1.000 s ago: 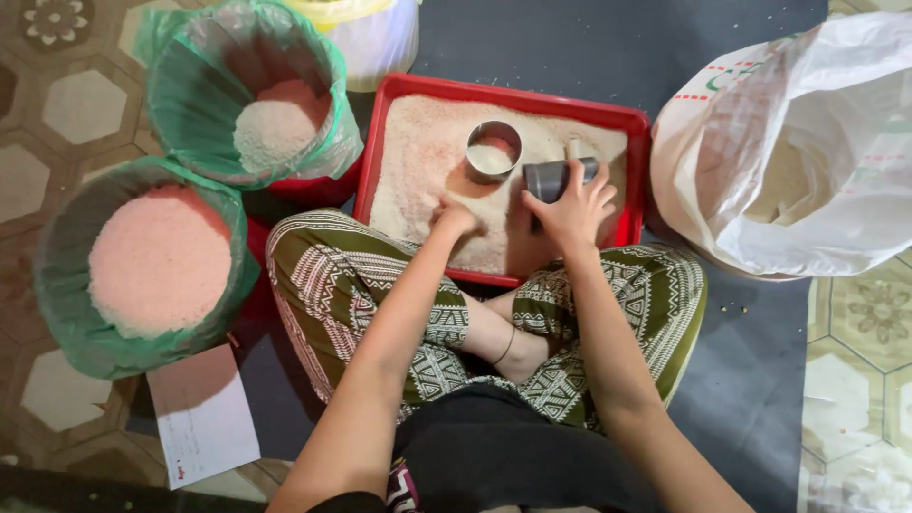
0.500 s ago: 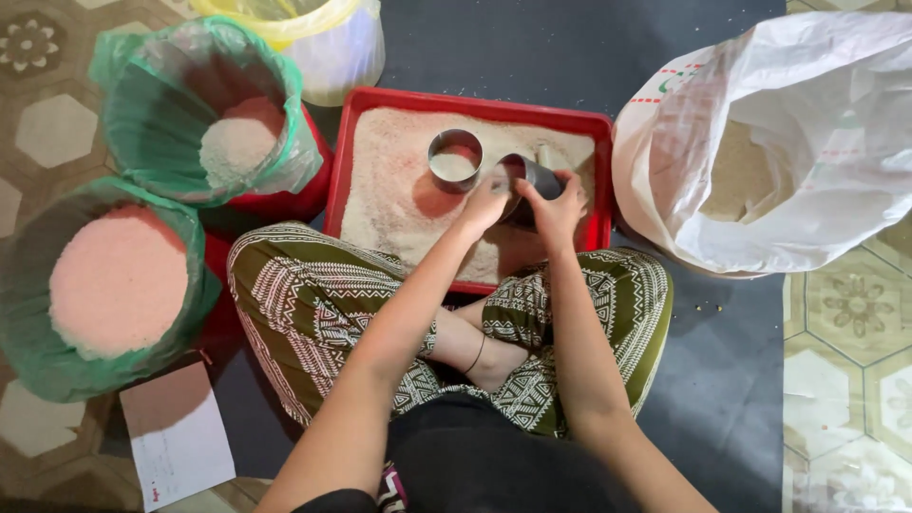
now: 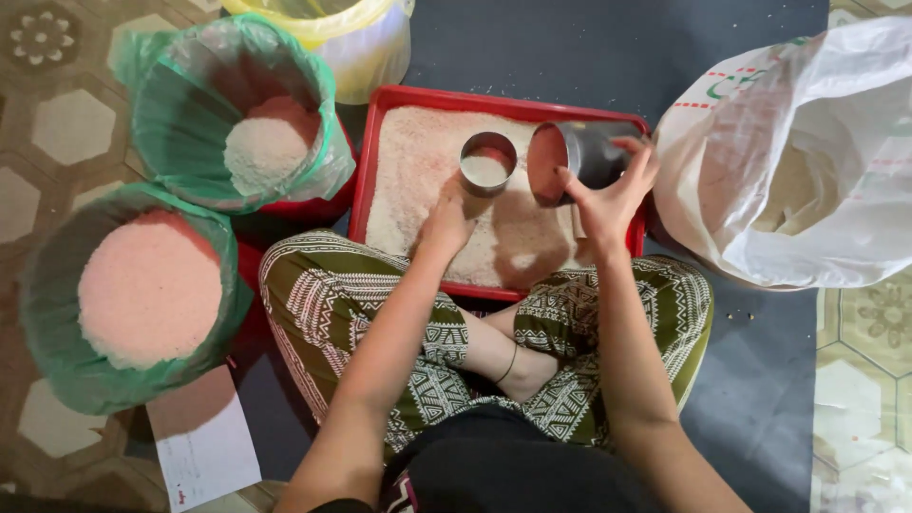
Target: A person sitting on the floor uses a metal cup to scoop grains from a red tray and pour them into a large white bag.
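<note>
With the right hand [image 3: 608,195] gripping the metal cup [image 3: 575,157] tipped sideways above the red tray [image 3: 380,133] and the left hand [image 3: 446,220] spread flat on the rice [image 3: 418,161], grains could spill over the rim onto the mat [image 3: 760,380].

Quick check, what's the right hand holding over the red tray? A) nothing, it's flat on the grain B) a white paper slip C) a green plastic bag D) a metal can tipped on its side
D: the right hand grips a metal can tilted sideways, mouth toward the left, above the red tray.
</note>
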